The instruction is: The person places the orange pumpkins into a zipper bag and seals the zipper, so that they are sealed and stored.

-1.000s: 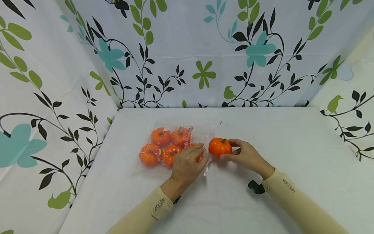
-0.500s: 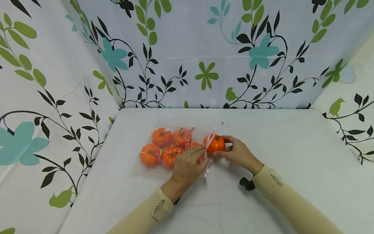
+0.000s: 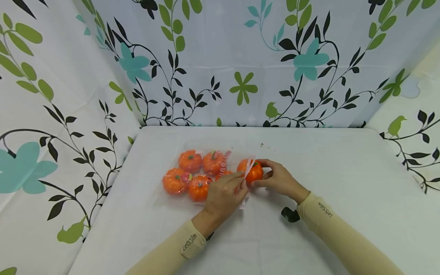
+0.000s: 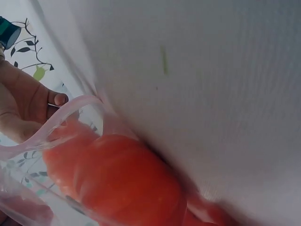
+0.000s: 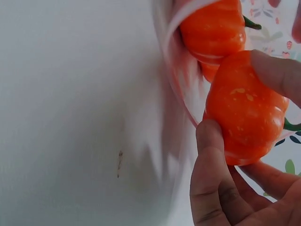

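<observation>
A clear plastic zip bag [image 3: 224, 164] with red print lies on the white table, holding several small orange toy pumpkins [image 3: 190, 160]. My left hand [image 3: 221, 196] pinches the bag's edge near its mouth. Between the thumb and fingers of my right hand [image 3: 283, 181] is another orange pumpkin [image 3: 255, 173] with a green stem. This pumpkin is partly inside the mouth, the pink rim [image 4: 77, 101] crossing in front of it. In the right wrist view the held pumpkin [image 5: 247, 108] sits against one inside the bag [image 5: 214, 33].
The white-covered table [image 3: 330, 160] extends around the bag and both hands. Behind it and at both sides hang leaf-patterned curtains [image 3: 213, 57]. A dark wrist camera [image 3: 290, 214] sits under my right wrist. Small dark specks [image 3: 262, 144] mark the cloth beyond the bag.
My right hand has moved left with the pumpkin, from beside the bag into its mouth. My left hand has stayed at the bag's edge, shifting slightly right.
</observation>
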A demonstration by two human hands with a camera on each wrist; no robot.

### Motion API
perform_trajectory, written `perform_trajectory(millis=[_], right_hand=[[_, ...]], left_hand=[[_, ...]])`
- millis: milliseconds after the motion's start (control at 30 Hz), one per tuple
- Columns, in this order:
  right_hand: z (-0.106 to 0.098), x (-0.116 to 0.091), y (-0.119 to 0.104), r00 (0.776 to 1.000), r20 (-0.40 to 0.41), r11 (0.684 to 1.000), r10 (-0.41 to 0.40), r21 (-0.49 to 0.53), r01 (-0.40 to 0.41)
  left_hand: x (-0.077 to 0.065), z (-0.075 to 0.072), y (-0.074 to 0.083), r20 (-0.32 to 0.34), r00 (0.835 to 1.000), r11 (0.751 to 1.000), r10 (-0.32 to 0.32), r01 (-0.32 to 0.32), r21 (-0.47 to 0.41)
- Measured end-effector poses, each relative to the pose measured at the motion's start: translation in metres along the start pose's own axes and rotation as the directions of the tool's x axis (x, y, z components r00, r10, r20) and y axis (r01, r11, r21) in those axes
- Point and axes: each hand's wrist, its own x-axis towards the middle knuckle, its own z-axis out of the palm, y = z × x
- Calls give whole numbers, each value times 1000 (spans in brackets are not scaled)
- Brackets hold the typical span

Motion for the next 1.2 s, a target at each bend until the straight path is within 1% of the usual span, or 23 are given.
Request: perform_trajectory(millis=[167, 300, 367, 500, 567, 667, 767, 867, 1000, 1067, 1200], right_hand=[[0, 0, -2, 999, 40, 999, -10, 50, 8], [-1, 0, -4, 999, 42, 999, -18, 41, 17], [0, 0, -4, 999, 24, 999, -31, 24, 31], [5, 1, -3, 998, -38, 998, -58, -24, 57], [8, 2, -3, 995, -67, 997, -74, -42, 71], [11, 3, -4, 992, -85, 995, -92, -52, 87], [14, 3, -5, 992, -93, 996, -82, -27, 80], [15, 3, -4, 994, -97, 998, -46, 45, 51], [17, 2, -3, 995, -98, 990, -12, 140, 26], [17, 1, -4, 994, -110, 988, -10, 149, 27], [19, 0, -4, 986, -164, 992, -22, 120, 43]], left_hand=[[-2, 1, 2, 5, 1000, 1000, 5, -5, 23], [-3, 2, 2, -13, 1000, 1000, 16, -16, 17], [-3, 2, 1, -23, 999, 1000, 23, -23, 7], [-2, 2, 1, -39, 999, 999, 35, -36, -13], [-2, 2, 2, -41, 998, 999, 41, -42, -21], [-2, 2, 2, -36, 999, 999, 41, -42, -27], [-2, 2, 2, -33, 999, 999, 39, -40, -31], [-2, 1, 3, -44, 998, 998, 45, -47, -38], [-1, 2, 2, -59, 997, 997, 58, -60, -37], [-1, 3, 2, -57, 997, 998, 56, -58, -37], [-1, 4, 1, -41, 998, 998, 54, -55, -22]])
